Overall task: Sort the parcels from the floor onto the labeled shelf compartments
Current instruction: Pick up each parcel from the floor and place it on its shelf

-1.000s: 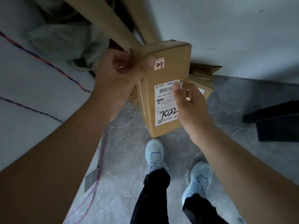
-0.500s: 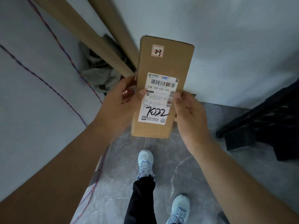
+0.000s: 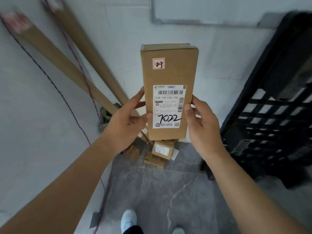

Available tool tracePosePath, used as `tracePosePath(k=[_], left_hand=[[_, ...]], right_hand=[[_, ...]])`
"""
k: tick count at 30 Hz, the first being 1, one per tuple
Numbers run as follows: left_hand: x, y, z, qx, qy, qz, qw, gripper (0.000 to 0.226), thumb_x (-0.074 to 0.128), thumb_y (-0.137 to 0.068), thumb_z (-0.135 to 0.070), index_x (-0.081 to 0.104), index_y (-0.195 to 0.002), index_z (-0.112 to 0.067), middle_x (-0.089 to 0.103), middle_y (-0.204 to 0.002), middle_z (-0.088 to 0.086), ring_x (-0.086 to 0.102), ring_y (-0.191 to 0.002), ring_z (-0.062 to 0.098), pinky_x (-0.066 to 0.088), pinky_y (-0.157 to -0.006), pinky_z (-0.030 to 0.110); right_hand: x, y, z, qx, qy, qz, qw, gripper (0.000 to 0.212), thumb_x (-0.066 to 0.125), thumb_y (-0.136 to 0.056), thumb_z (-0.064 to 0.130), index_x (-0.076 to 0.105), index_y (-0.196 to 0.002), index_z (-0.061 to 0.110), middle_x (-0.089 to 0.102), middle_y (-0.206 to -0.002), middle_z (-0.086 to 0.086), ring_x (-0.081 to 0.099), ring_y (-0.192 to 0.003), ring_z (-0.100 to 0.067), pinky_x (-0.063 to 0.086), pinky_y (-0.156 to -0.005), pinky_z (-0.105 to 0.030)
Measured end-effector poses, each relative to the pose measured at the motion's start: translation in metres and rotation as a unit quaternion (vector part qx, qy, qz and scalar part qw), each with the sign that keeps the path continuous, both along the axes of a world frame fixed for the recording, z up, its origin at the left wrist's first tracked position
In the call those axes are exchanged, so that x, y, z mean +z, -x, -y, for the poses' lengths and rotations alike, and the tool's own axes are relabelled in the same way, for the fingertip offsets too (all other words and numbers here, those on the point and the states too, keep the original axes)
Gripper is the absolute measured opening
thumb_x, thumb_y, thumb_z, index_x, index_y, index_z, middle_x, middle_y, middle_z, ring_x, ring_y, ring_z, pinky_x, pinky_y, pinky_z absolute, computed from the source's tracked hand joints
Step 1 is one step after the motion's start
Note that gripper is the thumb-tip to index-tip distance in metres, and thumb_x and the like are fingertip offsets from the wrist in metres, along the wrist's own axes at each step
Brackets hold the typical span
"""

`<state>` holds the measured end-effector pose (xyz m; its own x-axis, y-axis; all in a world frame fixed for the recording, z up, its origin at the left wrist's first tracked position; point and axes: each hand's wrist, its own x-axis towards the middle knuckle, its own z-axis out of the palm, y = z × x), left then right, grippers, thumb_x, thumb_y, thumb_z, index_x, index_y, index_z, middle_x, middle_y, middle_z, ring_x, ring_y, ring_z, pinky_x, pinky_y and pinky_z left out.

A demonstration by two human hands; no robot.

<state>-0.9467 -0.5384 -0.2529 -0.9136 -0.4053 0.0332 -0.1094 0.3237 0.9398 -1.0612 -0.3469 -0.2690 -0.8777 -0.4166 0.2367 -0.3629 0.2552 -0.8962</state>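
Note:
I hold a tall brown cardboard parcel (image 3: 168, 76) upright in front of me. It bears a small red-edged sticker reading "2-3" and a white shipping label with "7022" handwritten on it. My left hand (image 3: 125, 125) grips its left edge, thumb on the front face. My right hand (image 3: 202, 127) grips its right edge, thumb on the label side. Below it, several smaller cardboard parcels (image 3: 162, 151) lie in a heap on the grey floor by the wall.
A black lattice shelf unit (image 3: 270, 115) stands at the right. Long cardboard tubes (image 3: 67, 65) lean against the white wall at the left, with thin cables (image 3: 50, 81) running down it. Grey floor tiles (image 3: 168, 191) lie ahead of my shoes (image 3: 129, 220).
The parcel has risen and straightened upright in both hands. My view has swung up and right, bringing the black shelf unit and the parcel heap into sight.

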Motion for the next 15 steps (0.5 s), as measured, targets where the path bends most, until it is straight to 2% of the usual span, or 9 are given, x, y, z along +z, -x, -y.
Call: tracePosePath(k=[2,4,6,12,15], left_hand=[[0.037,-0.007,-0.005,-0.006,0.014,-0.021,1.000,0.071,0.067,-0.099,-0.024,0.035,-0.157,-0.047,0.062,-0.139,-0.020,0.071,-0.112,0.011,0.059,-0.089,0.024],[0.065,-0.014,-0.008,-0.020,0.031,-0.051,0.998,0.070,0.068,-0.099,-0.028,0.035,-0.156,-0.051,0.062,-0.140,-0.019,0.073,-0.103,0.010,0.060,-0.095,0.035],[0.087,-0.019,-0.010,-0.041,0.042,-0.075,0.995,0.068,0.066,-0.100,-0.028,0.035,-0.156,-0.050,0.062,-0.140,-0.020,0.072,-0.100,0.008,0.058,-0.100,0.038],[0.140,-0.035,-0.018,-0.124,0.060,-0.110,0.984,0.056,0.061,-0.102,-0.037,0.045,-0.155,-0.040,0.058,-0.143,-0.027,0.070,-0.108,0.004,0.058,-0.100,0.043],[0.162,-0.046,-0.029,-0.167,0.064,-0.135,0.975,0.053,0.059,-0.102,-0.038,0.047,-0.154,-0.039,0.060,-0.142,-0.027,0.069,-0.112,0.005,0.058,-0.100,0.044]], right_hand=[[0.034,-0.009,-0.008,-0.015,0.015,-0.020,1.000,0.038,0.045,-0.111,0.040,0.056,-0.146,0.035,0.063,-0.131,0.014,0.060,-0.119,0.000,0.053,-0.095,-0.020],[0.063,-0.021,-0.015,-0.034,0.027,-0.038,0.998,0.038,0.045,-0.111,0.040,0.056,-0.146,0.034,0.064,-0.131,0.013,0.061,-0.120,-0.002,0.054,-0.098,-0.027],[0.088,-0.035,-0.021,-0.054,0.033,-0.059,0.996,0.037,0.045,-0.111,0.040,0.056,-0.146,0.035,0.064,-0.131,0.012,0.061,-0.120,-0.003,0.054,-0.100,-0.030],[0.145,-0.090,-0.043,-0.126,0.050,-0.123,0.983,0.036,0.047,-0.112,0.034,0.057,-0.146,0.031,0.065,-0.132,0.007,0.064,-0.121,-0.011,0.055,-0.101,-0.039],[0.171,-0.121,-0.060,-0.168,0.043,-0.152,0.973,0.037,0.048,-0.111,0.032,0.058,-0.146,0.028,0.064,-0.129,0.006,0.064,-0.119,-0.009,0.056,-0.100,-0.035]])
